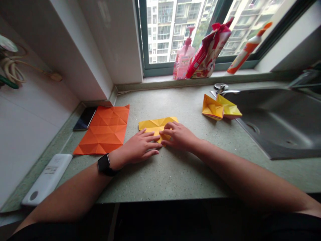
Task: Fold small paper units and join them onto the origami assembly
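A sheet of yellow origami paper point(156, 124), creased and partly folded, lies on the counter in front of me. My left hand point(139, 147) rests flat with fingers stretched out, their tips on the paper's near left part. Bent fingers of my right hand point(179, 136) close on the paper's near right part, thumb low by the pointed near edge. Both hands cover some of the folds. To the left is an orange creased sheet of paper point(106, 130). Two folded paper boats, one orange-yellow point(212, 107) and one yellow point(228, 107), stand at the right.
A phone point(85, 118) touches the orange sheet, and a white power bank point(47, 179) lies at the left edge. The steel sink point(265, 147) is on the right. A pink pump bottle point(184, 62), a red bag point(209, 53) and an orange-white bottle point(244, 53) stand on the windowsill.
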